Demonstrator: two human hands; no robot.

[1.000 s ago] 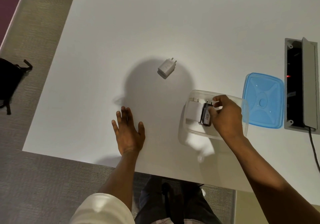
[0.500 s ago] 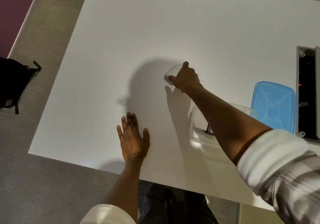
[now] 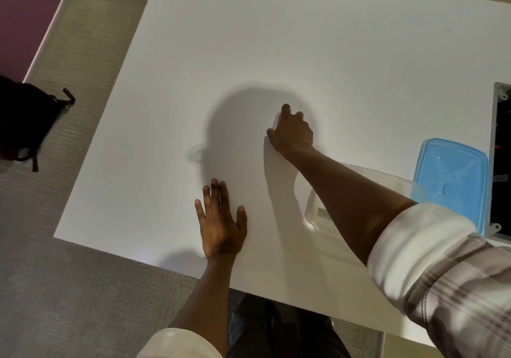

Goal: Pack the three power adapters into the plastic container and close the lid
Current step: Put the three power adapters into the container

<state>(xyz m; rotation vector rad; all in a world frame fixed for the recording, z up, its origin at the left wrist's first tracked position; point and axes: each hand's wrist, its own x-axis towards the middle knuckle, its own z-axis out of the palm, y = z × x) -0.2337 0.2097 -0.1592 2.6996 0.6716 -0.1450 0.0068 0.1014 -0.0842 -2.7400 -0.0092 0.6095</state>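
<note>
1. Right hand (image 3: 291,133) reached out from the container (image 3: 313,213) to the far adapter, well beyond the container toward the table's (image 3: 276,39) middle; a second ago sat inside the container beside two adapters.
2. Now curled down over the adapter, fingers (image 3: 286,108) bent together around it; only a pale sliver (image 3: 274,121) shows at the hand's edge. Looks closed on it, though contact proper is hidden under the palm.
3. Left hand (image 3: 219,224) flat on the table, fingers spread, holding nothing, unmoved, left of the container near the table's front edge.
4. Container mostly hidden under the right forearm; one white shape visible inside, the rest cannot be told.
5. Lid (image 3: 453,183) lies just right of the container, off.
6. Meaning for the task, as a judgement: last adapter being picked up; remaining are the carry back, the drop in, then the lid.
</note>
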